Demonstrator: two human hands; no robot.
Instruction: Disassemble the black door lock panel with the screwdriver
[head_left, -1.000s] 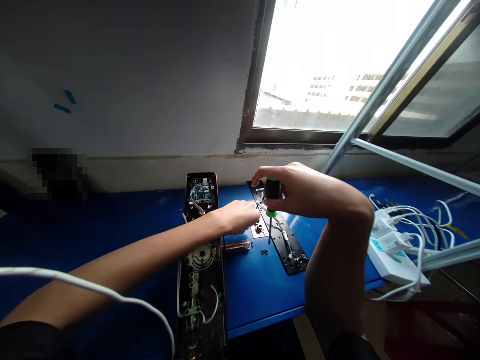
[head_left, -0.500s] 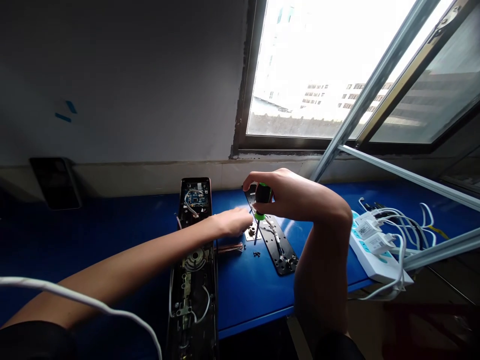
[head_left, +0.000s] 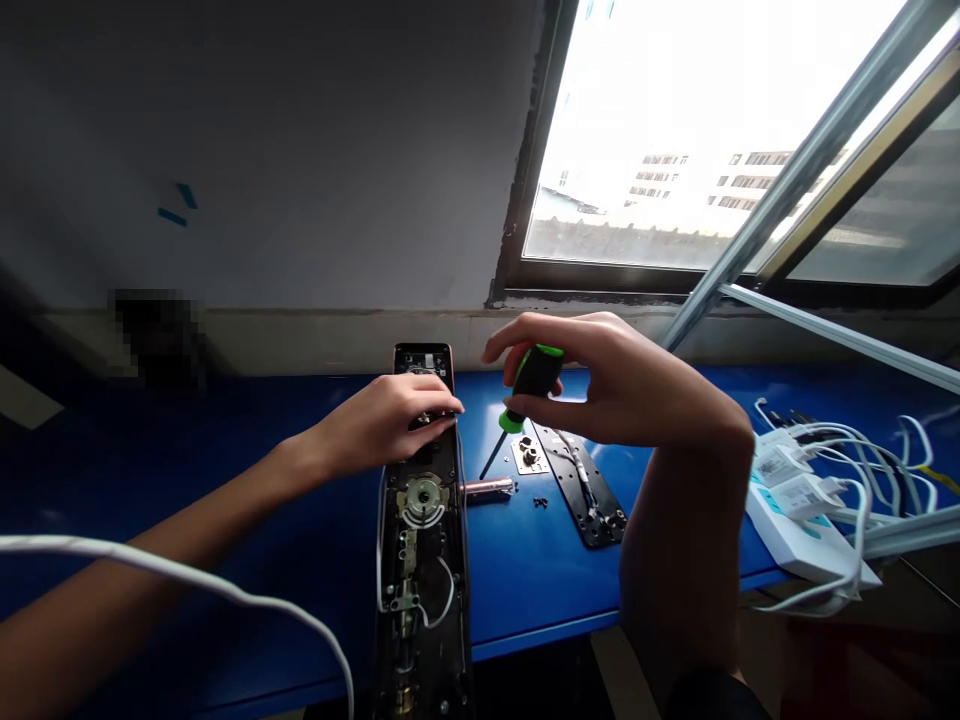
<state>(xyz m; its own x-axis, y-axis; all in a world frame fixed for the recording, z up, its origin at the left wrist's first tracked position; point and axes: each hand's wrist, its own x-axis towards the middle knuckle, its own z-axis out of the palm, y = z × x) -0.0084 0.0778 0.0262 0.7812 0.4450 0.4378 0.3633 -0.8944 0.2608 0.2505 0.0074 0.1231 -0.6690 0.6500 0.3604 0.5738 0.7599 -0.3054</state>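
My right hand (head_left: 570,375) is closed around the black-and-green handle of a screwdriver (head_left: 537,385), its shaft slanting down and left above the table. My left hand (head_left: 405,415) is over the upper part of a long black electronic lock housing (head_left: 424,560). Its thumb and fingers come together at the housing's right edge; whatever is between them is too small or hidden to name. The open housing shows a round metal part, a white wire and a circuit board, which my hand partly covers. A small square metal plate (head_left: 530,455) lies right of the housing.
A black perforated panel (head_left: 589,490) with wires lies on the blue table (head_left: 517,590). Near it are small black screws (head_left: 540,502) and a copper-coloured bar (head_left: 487,490). A power strip (head_left: 795,530) with chargers and metal frame bars stand at the right. A white cable (head_left: 225,590) crosses the lower left.
My left hand has moved left from beside the square plate to the upper housing. My right hand has tilted the screwdriver, its tip now pointing toward the housing. The view has shifted left.
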